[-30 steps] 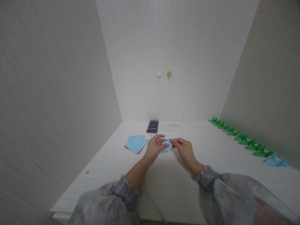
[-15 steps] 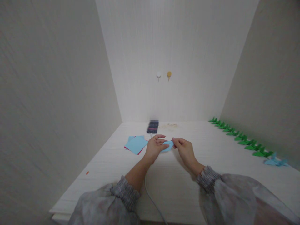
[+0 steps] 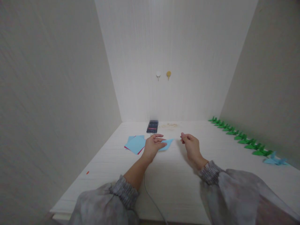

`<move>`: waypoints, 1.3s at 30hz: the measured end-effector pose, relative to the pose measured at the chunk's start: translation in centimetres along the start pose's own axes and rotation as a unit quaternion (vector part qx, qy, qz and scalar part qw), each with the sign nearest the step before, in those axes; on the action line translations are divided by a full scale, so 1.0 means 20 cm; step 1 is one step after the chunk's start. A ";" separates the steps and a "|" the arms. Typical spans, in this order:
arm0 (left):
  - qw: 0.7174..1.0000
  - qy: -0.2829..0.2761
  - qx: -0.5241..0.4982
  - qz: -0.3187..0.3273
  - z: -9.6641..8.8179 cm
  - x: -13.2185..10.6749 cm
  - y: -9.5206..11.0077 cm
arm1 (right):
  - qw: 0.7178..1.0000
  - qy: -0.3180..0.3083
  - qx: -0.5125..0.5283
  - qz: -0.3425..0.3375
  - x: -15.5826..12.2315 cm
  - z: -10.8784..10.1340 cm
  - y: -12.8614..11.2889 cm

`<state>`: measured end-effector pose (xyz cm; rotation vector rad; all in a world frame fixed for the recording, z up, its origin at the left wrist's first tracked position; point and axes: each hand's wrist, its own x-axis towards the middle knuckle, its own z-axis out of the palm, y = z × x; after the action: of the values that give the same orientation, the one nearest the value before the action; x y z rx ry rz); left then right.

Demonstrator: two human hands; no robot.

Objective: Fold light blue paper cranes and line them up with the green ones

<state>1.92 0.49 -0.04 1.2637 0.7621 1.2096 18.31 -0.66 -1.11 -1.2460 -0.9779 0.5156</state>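
My left hand pinches a piece of light blue folded paper between thumb and fingers, above the table. The paper's pointed end sticks out to the right. Apart from it, a little to the right, is my right hand, its fingers curled together with nothing visible in them. Left of my left hand lies a loose stack of square paper sheets, light blue on top with red edges showing beneath.
Along the right wall of the white table runs a row of green folded-paper figures, with a light blue one nearest me. A phone lies at the back, and a cable crosses the front. A small orange piece lies left.
My right hand has let go of the blue paper and moved away to the right. My left hand still holds the paper in nearly the same place.
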 end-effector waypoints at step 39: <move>0.986 -0.078 0.075 -0.130 -0.02 -0.01 -0.01 | 0.975 -0.216 0.024 0.038 -0.05 0.06 -0.07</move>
<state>1.58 0.45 -0.31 1.3182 0.8848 0.8452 16.54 -1.31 -0.06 -1.1528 -1.2741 0.8916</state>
